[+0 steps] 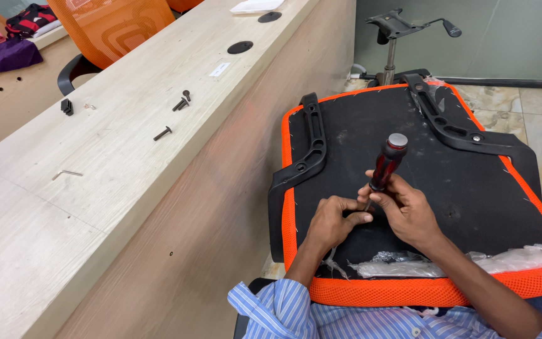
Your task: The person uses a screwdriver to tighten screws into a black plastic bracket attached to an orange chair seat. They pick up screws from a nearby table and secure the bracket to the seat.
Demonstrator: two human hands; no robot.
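your right hand (403,210) is closed around the lower part of the screwdriver (387,162), fingers wrapped on its red and black handle. the tool stands nearly upright, tilted slightly to the right, with its grey cap at the top. the shaft is hidden between your hands, so the tip cannot be seen.

your left hand (334,221) is curled beside the right, fingertips pressed together at the base of the tool, touching the right hand. what they pinch there cannot be told.

both hands rest on the black underside of the overturned chair seat (472,188), which has an orange mesh edge and lies across your lap. black armrest brackets (312,147) are attached at its left and right sides. crumpled clear plastic wrap (503,260) lies along the near edge.

on the wooden desk (64,207) to your left lie loose bolts (163,133) and an allen key (67,174), well apart from the seat. the chair base (396,28) stands beyond the seat.
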